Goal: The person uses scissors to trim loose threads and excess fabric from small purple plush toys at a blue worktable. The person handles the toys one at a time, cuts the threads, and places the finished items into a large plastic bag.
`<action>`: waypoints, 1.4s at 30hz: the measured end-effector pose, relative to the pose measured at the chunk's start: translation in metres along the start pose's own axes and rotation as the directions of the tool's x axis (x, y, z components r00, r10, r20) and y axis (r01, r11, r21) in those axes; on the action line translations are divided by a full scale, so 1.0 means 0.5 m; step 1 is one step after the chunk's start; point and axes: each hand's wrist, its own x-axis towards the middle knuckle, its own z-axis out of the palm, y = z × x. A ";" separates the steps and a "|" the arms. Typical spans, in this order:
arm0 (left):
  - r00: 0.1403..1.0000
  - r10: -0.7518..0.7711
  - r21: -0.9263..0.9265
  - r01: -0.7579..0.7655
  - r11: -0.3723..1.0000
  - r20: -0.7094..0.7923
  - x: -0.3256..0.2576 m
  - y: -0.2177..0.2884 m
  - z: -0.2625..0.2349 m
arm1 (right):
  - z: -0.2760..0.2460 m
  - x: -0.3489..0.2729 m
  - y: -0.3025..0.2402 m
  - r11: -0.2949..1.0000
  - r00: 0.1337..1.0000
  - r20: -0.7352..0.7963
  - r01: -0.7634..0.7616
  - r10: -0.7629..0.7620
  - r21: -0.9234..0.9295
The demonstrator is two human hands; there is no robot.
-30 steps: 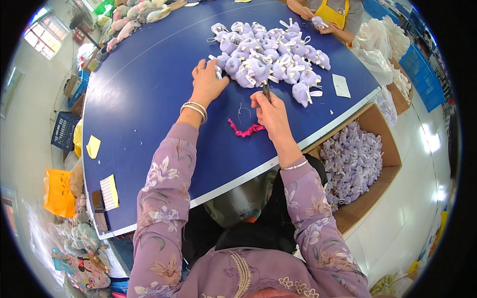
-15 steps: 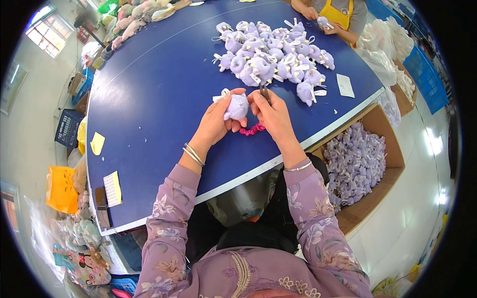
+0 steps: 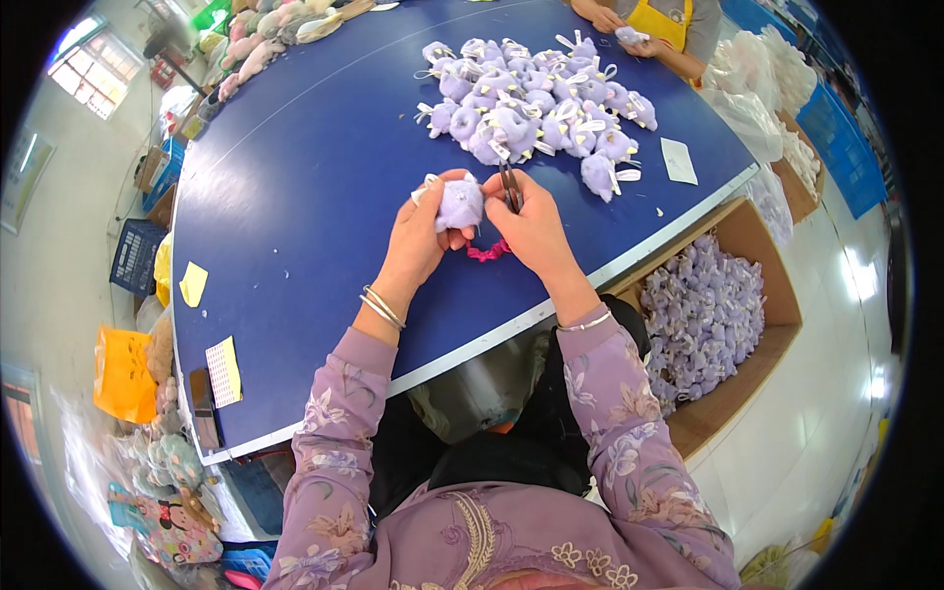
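A round lavender plush toy (image 3: 460, 204) with a white loop is held between the thumb and fingers of my left hand (image 3: 417, 234), above the blue table. Just to its right, my right hand (image 3: 534, 226) is closed around small dark thread snips (image 3: 509, 185), whose blades point up and away from me. The snips sit apart from the toy. A ruffled bright pink band (image 3: 486, 253) hangs beneath both hands; what it is fastened to is hidden. Beyond my hands lies a heap of similar lavender plush toys (image 3: 536, 93) with white loops.
An open cardboard box (image 3: 777, 305) full of lavender toys stands right of my knees. On the blue table (image 3: 295, 206) lie a white paper (image 3: 678, 160), yellow notes and a sticker sheet (image 3: 223, 372). Across the table, a person in a yellow apron (image 3: 657, 22) handles another toy.
My view has shifted slightly. The toy has turned a little in my left hand, and the snips now stand more exposed in my right hand.
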 end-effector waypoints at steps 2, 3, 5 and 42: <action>0.999 0.036 0.070 -0.034 0.997 -0.026 0.012 0.021 0.026 | -0.008 0.014 0.021 0.997 0.998 -0.045 -0.047 0.050 0.053; 0.999 0.053 0.168 -0.055 0.984 0.012 0.015 0.047 0.059 | -0.015 0.025 0.039 0.989 0.994 -0.051 -0.086 0.093 0.122; 0.952 0.123 -0.054 -0.113 0.992 0.280 -0.005 0.100 0.166 | 0.014 0.012 0.009 0.886 0.994 -0.096 0.084 -0.044 0.457; 0.979 -0.035 0.023 0.031 0.999 0.200 0.026 0.005 0.018 | -0.089 -0.004 -0.050 0.910 0.970 -0.103 -0.168 0.222 0.380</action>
